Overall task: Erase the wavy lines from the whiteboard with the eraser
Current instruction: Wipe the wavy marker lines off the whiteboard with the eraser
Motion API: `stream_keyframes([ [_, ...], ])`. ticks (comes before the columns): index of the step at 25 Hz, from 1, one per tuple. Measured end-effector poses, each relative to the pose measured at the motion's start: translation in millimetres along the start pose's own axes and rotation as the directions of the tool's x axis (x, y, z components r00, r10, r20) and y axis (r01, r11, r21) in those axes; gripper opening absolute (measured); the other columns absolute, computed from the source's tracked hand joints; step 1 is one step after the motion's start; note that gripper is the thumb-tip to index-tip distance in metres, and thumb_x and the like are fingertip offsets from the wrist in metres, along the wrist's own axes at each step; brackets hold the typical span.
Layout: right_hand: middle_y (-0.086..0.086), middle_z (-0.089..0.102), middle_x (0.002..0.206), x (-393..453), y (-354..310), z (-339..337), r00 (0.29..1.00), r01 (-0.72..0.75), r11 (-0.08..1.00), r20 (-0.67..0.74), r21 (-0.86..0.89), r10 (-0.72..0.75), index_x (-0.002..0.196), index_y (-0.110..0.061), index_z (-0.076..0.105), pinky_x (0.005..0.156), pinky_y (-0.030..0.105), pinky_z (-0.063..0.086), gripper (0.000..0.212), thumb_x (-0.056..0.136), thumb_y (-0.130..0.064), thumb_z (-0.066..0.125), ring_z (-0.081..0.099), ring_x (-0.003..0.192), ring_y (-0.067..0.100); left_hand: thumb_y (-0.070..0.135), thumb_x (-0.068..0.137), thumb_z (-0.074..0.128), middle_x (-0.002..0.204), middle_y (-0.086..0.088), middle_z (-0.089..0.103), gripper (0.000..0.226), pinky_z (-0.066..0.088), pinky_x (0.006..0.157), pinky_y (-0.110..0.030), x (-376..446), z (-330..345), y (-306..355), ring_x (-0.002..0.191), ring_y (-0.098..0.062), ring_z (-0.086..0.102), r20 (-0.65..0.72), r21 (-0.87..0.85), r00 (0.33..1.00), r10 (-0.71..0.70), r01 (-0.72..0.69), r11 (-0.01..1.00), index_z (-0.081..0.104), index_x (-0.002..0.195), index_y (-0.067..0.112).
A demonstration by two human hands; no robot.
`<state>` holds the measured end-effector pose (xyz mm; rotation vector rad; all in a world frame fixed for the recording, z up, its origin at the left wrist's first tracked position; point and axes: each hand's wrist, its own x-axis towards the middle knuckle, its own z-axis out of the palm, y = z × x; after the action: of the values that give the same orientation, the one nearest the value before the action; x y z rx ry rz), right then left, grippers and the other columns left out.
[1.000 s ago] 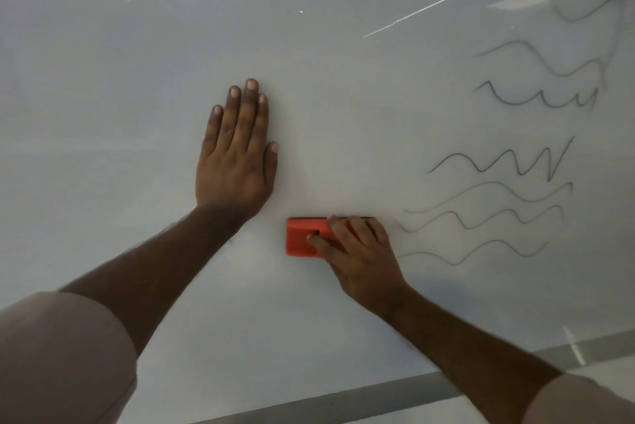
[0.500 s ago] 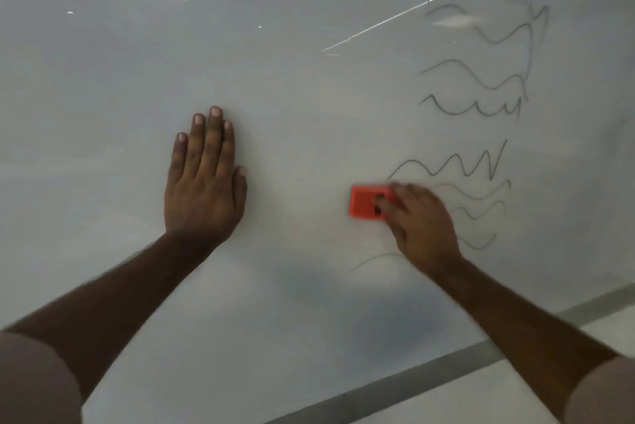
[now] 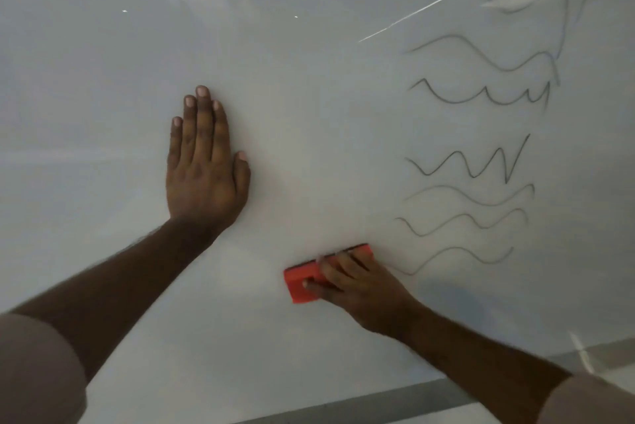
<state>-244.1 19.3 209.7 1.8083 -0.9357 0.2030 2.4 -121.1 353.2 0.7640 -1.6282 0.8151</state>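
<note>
Your right hand (image 3: pixel 357 289) is clamped on the red eraser (image 3: pixel 302 281), pressed to the whiteboard (image 3: pixel 309 114); the wavy lines (image 3: pixel 467 166) lie from its 1 to 3 o'clock. Your left hand (image 3: pixel 204 166) lies flat and empty at its 10 o'clock. The topmost lines are blurred, possibly smeared.

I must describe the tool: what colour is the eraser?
Orange-red eraser, held by the right hand, clearest in the head view.
</note>
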Motion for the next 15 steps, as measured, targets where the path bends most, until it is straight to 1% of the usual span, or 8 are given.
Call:
stream_keyframes([
  [1, 0.01, 0.056, 0.134, -25, -1, 7, 0.995, 0.078, 0.997, 0.056, -0.011, -0.077, 0.141, -0.024, 0.05, 0.098, 0.046, 0.038, 0.049, 0.092, -0.014, 0.048, 0.056, 0.109, 0.031, 0.03, 0.104, 0.032, 0.167, -0.023, 0.013, 0.065, 0.007, 0.129, -0.044, 0, 1, -1, 0.157, -0.029, 0.003, 0.005, 0.018, 0.999, 0.032, -0.032, 0.999, 0.014, 0.159, -0.001],
  [3, 0.012, 0.054, 0.134, -57, 17, 15, 0.992, 0.118, 0.992, 0.049, -0.044, -0.116, 0.143, -0.023, 0.046, 0.098, 0.048, 0.037, 0.051, 0.093, -0.012, 0.043, 0.055, 0.111, 0.032, 0.032, 0.106, 0.03, 0.167, -0.022, 0.013, 0.064, 0.009, 0.129, -0.044, -3, 1, -3, 0.157, -0.029, 0.004, 0.0, 0.049, 0.998, 0.069, -0.069, 0.996, 0.015, 0.159, -0.001],
  [5, 0.013, 0.054, 0.132, -67, 44, 15, 0.998, 0.063, 0.996, -0.022, -0.063, -0.065, 0.145, -0.024, 0.046, 0.097, 0.049, 0.04, 0.054, 0.093, -0.009, 0.045, 0.053, 0.11, 0.033, 0.031, 0.106, 0.031, 0.167, -0.022, 0.014, 0.064, 0.009, 0.129, -0.044, -6, 3, 0, 0.157, -0.03, 0.007, -0.012, 0.072, 0.997, 0.075, -0.074, 0.995, 0.016, 0.159, -0.001],
  [7, 0.014, 0.057, 0.13, -53, 79, 7, 0.987, -0.072, 0.993, -0.152, -0.089, 0.058, 0.147, -0.026, 0.046, 0.094, 0.048, 0.043, 0.057, 0.093, -0.012, 0.057, 0.055, 0.107, 0.034, 0.028, 0.104, 0.032, 0.166, -0.024, 0.016, 0.064, 0.009, 0.129, -0.044, -6, 4, 8, 0.157, -0.033, 0.01, -0.021, 0.071, 0.999, 0.048, -0.046, 0.996, 0.017, 0.159, -0.001],
  [9, 0.014, 0.058, 0.13, -22, 117, -6, 0.926, -0.249, 0.967, -0.308, -0.062, 0.219, 0.146, -0.029, 0.048, 0.093, 0.045, 0.041, 0.051, 0.097, -0.025, 0.062, 0.055, 0.105, 0.033, 0.021, 0.098, 0.037, 0.165, -0.027, 0.016, 0.068, 0.009, 0.129, -0.046, -3, 5, 21, 0.156, -0.037, 0.011, -0.01, 0.051, 1.0, -0.012, 0.012, 0.999, 0.016, 0.158, -0.003],
  [11, 0.013, 0.058, 0.132, 12, 144, -18, 0.85, -0.371, 0.929, -0.409, -0.014, 0.333, 0.144, -0.031, 0.049, 0.091, 0.044, 0.039, 0.044, 0.101, -0.034, 0.058, 0.053, 0.106, 0.032, 0.017, 0.091, 0.043, 0.165, -0.029, 0.015, 0.074, 0.01, 0.128, -0.048, 0, 4, 37, 0.155, -0.04, 0.011, 0.007, 0.039, 0.998, -0.066, 0.066, 0.997, 0.017, 0.157, -0.005],
  [14, 0.012, 0.057, 0.134, 51, 148, -22, 0.735, -0.501, 0.857, -0.464, 0.121, 0.495, 0.144, -0.031, 0.049, 0.091, 0.044, 0.036, 0.042, 0.103, -0.035, 0.053, 0.049, 0.107, 0.032, 0.017, 0.089, 0.046, 0.165, -0.03, 0.014, 0.078, 0.011, 0.128, -0.049, 7, 3, 52, 0.155, -0.041, 0.011, 0.033, 0.043, 0.996, -0.083, 0.081, 0.996, 0.016, 0.157, -0.006],
  [15, 0.011, 0.057, 0.134, 55, 143, -21, 0.715, -0.51, 0.845, -0.467, 0.161, 0.52, 0.144, -0.031, 0.049, 0.091, 0.044, 0.036, 0.042, 0.102, -0.034, 0.054, 0.049, 0.107, 0.032, 0.018, 0.09, 0.046, 0.165, -0.03, 0.014, 0.078, 0.01, 0.128, -0.049, 9, 3, 56, 0.155, -0.041, 0.011, 0.038, 0.049, 0.997, -0.074, 0.072, 0.996, 0.017, 0.157, -0.007],
])
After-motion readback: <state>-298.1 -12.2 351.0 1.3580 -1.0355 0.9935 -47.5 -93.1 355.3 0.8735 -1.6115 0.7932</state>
